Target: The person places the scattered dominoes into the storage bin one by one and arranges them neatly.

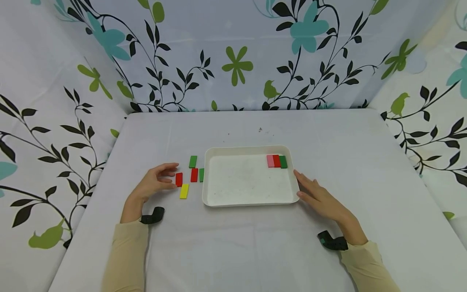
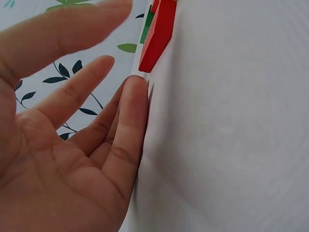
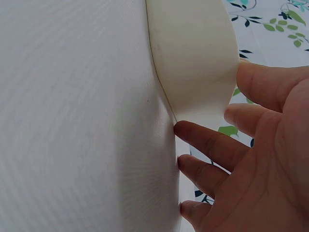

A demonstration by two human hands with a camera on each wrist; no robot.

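White cloth covers the desk (image 1: 233,247) in front of you. Nearest are your beige sleeves (image 1: 125,255), with a curved black wrist device (image 1: 153,215) at each cuff. Your left hand (image 1: 155,181) has its grip loosely spread, thumb and fingers apart, tips just beside a flat red rectangular tile (image 1: 179,179). Your right hand (image 1: 321,196) also has a spread grip, fingers extended, tips touching the right end of a shallow white rectangular tray (image 1: 233,182). Close to your left fingers lies a flat yellow rectangular tile (image 1: 184,191); slightly beyond it, a second red tile (image 1: 194,175) and a flat green rectangular tile (image 1: 201,175), partly hidden by the tray's rim. That wall stands between these tiles and the tray's floor. Another green tile (image 1: 193,161) lies farther off. Toward the tray's far right corner, pink (image 1: 270,161), red (image 1: 276,161) and green tiles (image 1: 283,162) sit side by side. Dark specks (image 1: 260,129) dot the cloth beyond; behind hangs pale fabric (image 1: 204,36) printed with teal flowers and black leafy stems.
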